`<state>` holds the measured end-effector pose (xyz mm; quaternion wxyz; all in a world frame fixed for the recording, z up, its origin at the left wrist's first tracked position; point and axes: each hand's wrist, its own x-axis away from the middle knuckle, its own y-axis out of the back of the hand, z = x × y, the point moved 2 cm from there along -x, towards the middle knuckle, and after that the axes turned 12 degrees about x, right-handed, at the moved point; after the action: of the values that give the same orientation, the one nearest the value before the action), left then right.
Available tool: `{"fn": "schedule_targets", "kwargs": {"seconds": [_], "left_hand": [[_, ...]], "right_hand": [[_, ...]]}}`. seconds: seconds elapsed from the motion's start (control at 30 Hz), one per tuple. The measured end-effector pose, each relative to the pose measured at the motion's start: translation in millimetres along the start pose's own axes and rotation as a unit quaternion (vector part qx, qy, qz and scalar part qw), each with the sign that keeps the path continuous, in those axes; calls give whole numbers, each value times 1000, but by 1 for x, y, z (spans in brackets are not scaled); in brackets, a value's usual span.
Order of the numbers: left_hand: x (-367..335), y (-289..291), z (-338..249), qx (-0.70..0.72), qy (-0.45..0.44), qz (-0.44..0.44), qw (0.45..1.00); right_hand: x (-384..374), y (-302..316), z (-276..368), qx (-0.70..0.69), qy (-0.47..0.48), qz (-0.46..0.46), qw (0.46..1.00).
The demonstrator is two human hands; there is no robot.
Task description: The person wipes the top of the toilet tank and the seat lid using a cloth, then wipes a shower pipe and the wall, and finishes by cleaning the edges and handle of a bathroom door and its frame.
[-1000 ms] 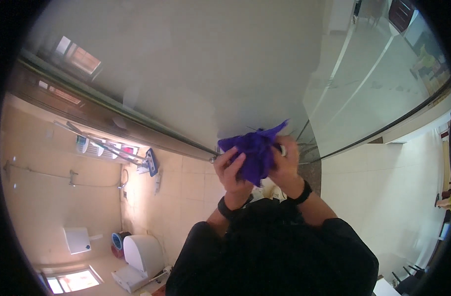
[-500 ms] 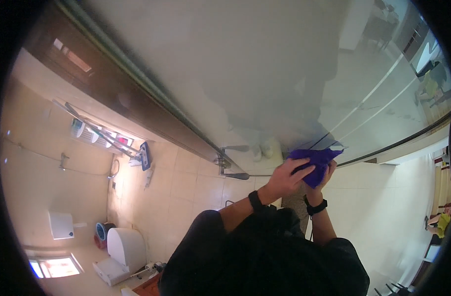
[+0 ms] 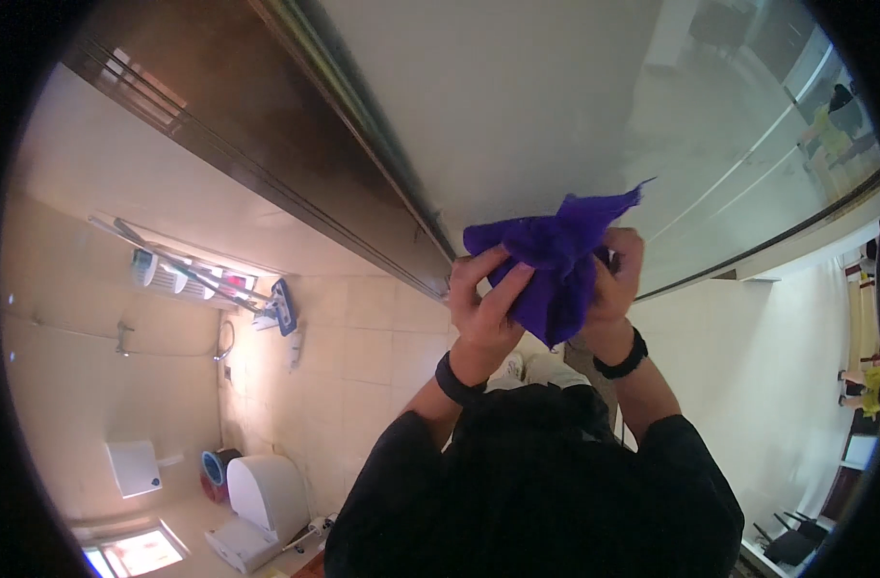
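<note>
A crumpled purple cloth [image 3: 556, 255] is bunched between my two hands in front of a glossy glass door [image 3: 517, 116]. My left hand [image 3: 486, 306] grips its left side, with fingers bent into the folds. On the other side, my right hand [image 3: 613, 279] has its fingers curled around the cloth's edge. One corner of the cloth sticks up toward the upper right. Whether the cloth touches the glass I cannot tell. The door handle seen earlier is hidden or out of sight behind my hands and the cloth.
A dark brown door frame [image 3: 257, 125] runs along the glass at left. Beyond it lies a tiled bathroom with a mop [image 3: 284, 306], a white toilet [image 3: 267, 496] and a blue bucket [image 3: 216, 466]. At far right is another person [image 3: 873, 390] in yellow. Black chairs [image 3: 794, 541] stand at lower right.
Both hands have moved left and upward with the purple cloth. The cloth is now bunched differently, with more of it spread between my hands. My view has shifted along the door.
</note>
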<state>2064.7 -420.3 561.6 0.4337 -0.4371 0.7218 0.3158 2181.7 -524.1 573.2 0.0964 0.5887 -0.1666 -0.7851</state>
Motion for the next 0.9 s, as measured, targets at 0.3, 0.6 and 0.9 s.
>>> {"fn": "schedule_targets", "kwargs": {"seconds": [0.3,0.6,0.9], "left_hand": [[126,-18,48,55,305,229,923],[8,-143,-37,123,70,158,977],[0,-314,-106,143,30,111,983]], "right_hand": [[134,-24,-65,47,-53,229,971],[26,98,-149,71,15,14,997],[9,218,-278,82,49,-58,994]]}}
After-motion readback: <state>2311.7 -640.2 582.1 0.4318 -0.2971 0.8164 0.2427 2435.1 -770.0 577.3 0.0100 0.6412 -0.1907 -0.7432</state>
